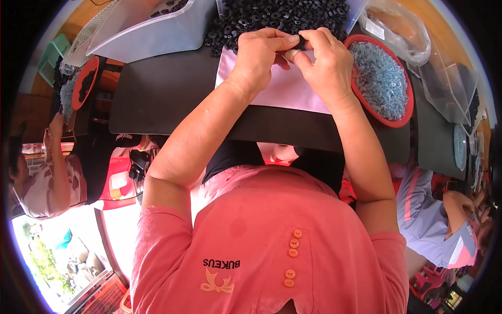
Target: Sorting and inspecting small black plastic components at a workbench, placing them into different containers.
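Observation:
My left hand [257,58] and my right hand [328,67] meet above the table, fingertips pinched together. Between them shows a small black plastic part [301,43], mostly covered by the fingers, so its exact shape cannot be made out. Both hands are closed on it. Just beyond the fingers lies a heap of small black plastic parts [287,17]. Under the hands a pale pink sheet [285,94] covers part of the dark table [167,99]. Beside my right hand sits a red basin [409,107] filled with small clear bluish plastic pieces [380,78].
A translucent plastic bin [167,34] stands at the back left. Clear plastic bags [402,36] and a clear container [447,86] lie at the right. One person [55,183] works at the left beside an orange-rimmed basin [86,81]; another person [434,220] sits at the right.

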Demonstrator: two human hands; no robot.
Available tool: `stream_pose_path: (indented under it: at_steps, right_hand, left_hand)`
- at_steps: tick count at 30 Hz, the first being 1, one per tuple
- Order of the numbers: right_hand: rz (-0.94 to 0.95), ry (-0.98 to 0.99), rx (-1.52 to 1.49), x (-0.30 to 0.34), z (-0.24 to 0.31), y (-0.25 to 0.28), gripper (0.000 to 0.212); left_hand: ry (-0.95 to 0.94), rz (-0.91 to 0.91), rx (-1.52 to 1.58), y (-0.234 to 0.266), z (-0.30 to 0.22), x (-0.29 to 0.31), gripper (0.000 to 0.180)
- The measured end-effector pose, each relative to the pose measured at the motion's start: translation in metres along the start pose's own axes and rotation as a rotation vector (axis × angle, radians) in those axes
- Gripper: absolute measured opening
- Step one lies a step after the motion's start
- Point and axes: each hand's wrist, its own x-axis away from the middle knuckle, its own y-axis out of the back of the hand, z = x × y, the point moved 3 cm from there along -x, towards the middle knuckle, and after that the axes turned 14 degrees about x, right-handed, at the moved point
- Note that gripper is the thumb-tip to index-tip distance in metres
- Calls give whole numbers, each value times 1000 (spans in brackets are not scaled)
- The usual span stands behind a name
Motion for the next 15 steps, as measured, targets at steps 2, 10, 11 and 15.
stream_pose_path:
  at_steps: [2, 10, 11, 15]
  right_hand:
    - [-11, 5, 1, 0, -3, 2, 33]
    - [-21, 15, 5, 1, 1, 3, 27]
    - [-42, 36, 0, 1, 1, 4, 26]
    - [-112, 116, -34, 1, 7, 8, 24]
  left_hand:
    - [-5, 22, -51, -4, -2, 3, 12]
    - [-3, 16, -25, 0, 0, 2, 13]
    - [-3, 18, -44, -1, 0, 3, 13]
    - [14, 50, 10, -2, 0, 6, 13]
